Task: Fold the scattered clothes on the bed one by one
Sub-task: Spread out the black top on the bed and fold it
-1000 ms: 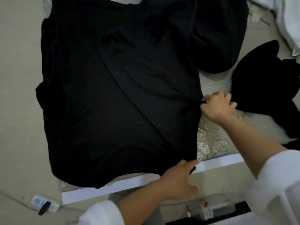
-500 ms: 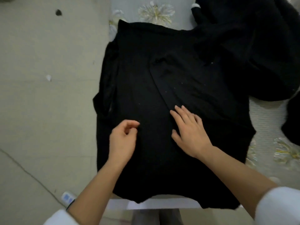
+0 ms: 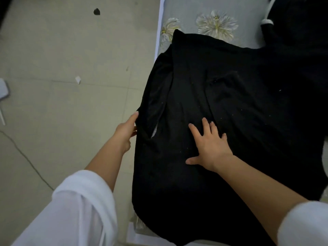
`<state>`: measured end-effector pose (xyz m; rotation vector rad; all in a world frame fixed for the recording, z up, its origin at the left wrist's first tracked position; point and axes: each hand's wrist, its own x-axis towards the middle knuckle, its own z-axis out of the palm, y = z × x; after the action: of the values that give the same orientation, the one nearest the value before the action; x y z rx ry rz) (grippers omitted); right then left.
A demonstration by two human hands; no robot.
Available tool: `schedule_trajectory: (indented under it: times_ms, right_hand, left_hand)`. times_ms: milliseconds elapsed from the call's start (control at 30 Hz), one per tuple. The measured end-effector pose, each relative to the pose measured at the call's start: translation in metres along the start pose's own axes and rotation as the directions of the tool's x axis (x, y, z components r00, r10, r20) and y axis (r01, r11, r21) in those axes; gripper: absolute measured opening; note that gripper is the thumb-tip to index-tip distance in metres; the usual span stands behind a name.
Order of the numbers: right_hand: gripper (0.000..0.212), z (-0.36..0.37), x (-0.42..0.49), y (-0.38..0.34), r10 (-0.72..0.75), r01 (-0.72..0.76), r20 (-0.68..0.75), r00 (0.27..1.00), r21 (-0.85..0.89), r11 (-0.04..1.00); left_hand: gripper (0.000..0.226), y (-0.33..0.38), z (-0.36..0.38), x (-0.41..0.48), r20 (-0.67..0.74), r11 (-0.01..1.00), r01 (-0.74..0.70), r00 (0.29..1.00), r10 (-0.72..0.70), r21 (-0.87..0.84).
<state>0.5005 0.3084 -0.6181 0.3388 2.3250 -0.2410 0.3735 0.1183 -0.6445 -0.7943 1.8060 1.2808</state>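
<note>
The bed (image 3: 186, 11) carries a black garment (image 3: 248, 112) spread flat, its left side hanging over the bed's edge above the floor (image 3: 62, 103). The step in hand seems to be the first side fold. The right hand (image 3: 210, 146) presses the middle, fingers (image 3: 206, 126) spread. The left hand (image 3: 126, 129) touches the hanging side; whether its fingers pinch it, I cannot tell. Next, that side likely needs gripping and carrying inward.

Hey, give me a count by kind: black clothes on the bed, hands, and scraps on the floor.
Black clothes: 2, the spread black garment and the second black garment at top right.
Hands: 2, left hand and right hand.
Floor scraps: 2, black scrap and white scrap.
Total: 6.
</note>
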Motion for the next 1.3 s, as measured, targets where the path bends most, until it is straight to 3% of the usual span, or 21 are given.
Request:
schedule_trajectory:
  times_ms: [67,133,200,267,333,400,467,500,533,567,600,667,700,800,900,967,1033,1100,1167,1233,1300]
  right_hand:
    - [0.121,-0.006,0.003,-0.004,0.018,-0.017,0.024,1.000,-0.023,1.000]
    - [0.123,-0.011,0.005,-0.007,0.030,-0.029,0.041,0.999,-0.038,0.999]
    - [0.126,-0.014,0.007,-0.009,0.037,-0.035,0.045,0.998,-0.043,0.998]
    - [0.127,-0.014,0.008,-0.009,0.034,-0.032,0.042,0.999,-0.049,0.998]
    - [0.128,-0.015,0.008,-0.009,0.029,-0.026,0.039,0.999,-0.060,0.998]
    - [0.128,-0.014,0.008,-0.008,0.024,-0.022,0.038,0.999,-0.061,0.998]
    - [0.127,-0.014,0.009,-0.007,0.025,-0.022,0.042,0.999,-0.052,0.998]
    - [0.127,-0.014,0.009,-0.007,0.025,-0.023,0.044,0.999,-0.050,0.999]
    - [0.127,-0.014,0.009,-0.007,0.024,-0.022,0.046,0.999,-0.047,0.999]
    - [0.127,-0.013,0.009,-0.007,0.022,-0.020,0.046,0.999,-0.043,0.999]
    - [0.127,-0.013,0.010,-0.007,0.021,-0.020,0.046,0.999,-0.038,0.999]
    - [0.127,-0.013,0.010,-0.007,0.021,-0.019,0.049,0.999,-0.032,0.999]
    - [0.127,-0.013,0.010,-0.007,0.022,-0.020,0.050,0.999,-0.030,0.999]
    - [0.128,-0.013,0.010,-0.007,0.026,-0.024,0.050,0.998,-0.025,0.999]
    - [0.127,-0.012,0.010,-0.007,0.024,-0.023,0.041,0.999,-0.027,0.999]
    - [0.127,-0.012,0.010,-0.007,0.021,-0.020,0.034,0.999,-0.027,0.999]
    - [0.127,-0.012,0.010,-0.007,0.020,-0.019,0.028,0.999,-0.025,1.000]
    - [0.127,-0.012,0.009,-0.007,0.021,-0.020,0.024,1.000,-0.020,1.000]
    - [0.127,-0.010,0.008,-0.007,0.017,-0.016,0.009,1.000,-0.025,1.000]
    - [0.127,-0.009,0.007,-0.006,0.013,-0.013,-0.006,1.000,-0.027,1.000]
    - [0.126,-0.007,0.006,-0.006,0.014,-0.015,-0.017,1.000,-0.022,1.000]
  left_hand:
    - [0.028,0.008,0.005,0.000,-0.050,0.998,-0.062,0.997,0.061,-0.008]
    - [0.014,0.010,0.004,0.002,-0.229,0.989,-0.148,0.963,0.143,-0.007]
    - [0.020,0.012,-0.003,0.000,-0.418,0.955,-0.296,0.865,0.278,0.023]
    - [0.027,0.019,-0.008,-0.012,-0.526,0.871,-0.483,0.721,0.451,0.084]
    - [0.020,0.027,-0.006,-0.030,-0.429,0.733,-0.668,0.628,0.649,0.130]
    - [0.012,0.026,0.001,-0.042,-0.067,0.604,-0.771,0.605,0.794,0.201]
    - [0.012,0.022,0.011,-0.045,0.372,0.494,-0.744,0.659,0.653,0.449]
    - [0.020,0.020,0.015,-0.044,0.471,0.514,-0.702,0.712,0.521,0.493]
    - [0.026,0.019,0.017,-0.041,0.473,0.610,-0.654,0.752,0.459,0.448]
    - [0.026,0.021,0.021,-0.038,0.386,0.743,-0.585,0.799,0.460,0.326]
    - [0.022,0.024,0.024,-0.031,0.212,0.815,-0.540,0.839,0.501,0.211]
    - [0.017,0.033,0.028,-0.017,-0.106,0.861,-0.478,0.860,0.499,0.177]
    - [0.029,0.037,0.029,-0.012,-0.138,0.894,-0.410,0.889,0.436,0.182]
    - [0.056,0.045,0.029,-0.004,0.019,0.930,-0.141,0.989,0.143,0.341]
    - [0.054,0.052,0.016,-0.013,0.043,0.913,-0.055,0.998,0.041,0.405]
    - [0.043,0.056,-0.001,-0.019,0.080,0.968,-0.030,0.997,0.010,0.250]
    - [0.028,0.061,-0.020,-0.028,0.205,0.995,-0.003,0.978,0.023,-0.100]
    - [0.028,0.065,-0.040,-0.036,0.205,0.884,-0.059,0.963,0.173,-0.464]
    - [0.029,0.070,-0.059,-0.040,0.073,0.724,-0.204,0.941,0.332,-0.659]
    - [0.029,0.073,-0.066,-0.047,-0.120,0.629,-0.415,0.881,0.457,-0.657]
    - [0.028,0.073,-0.060,-0.054,-0.332,0.614,-0.660,0.750,0.572,-0.433]
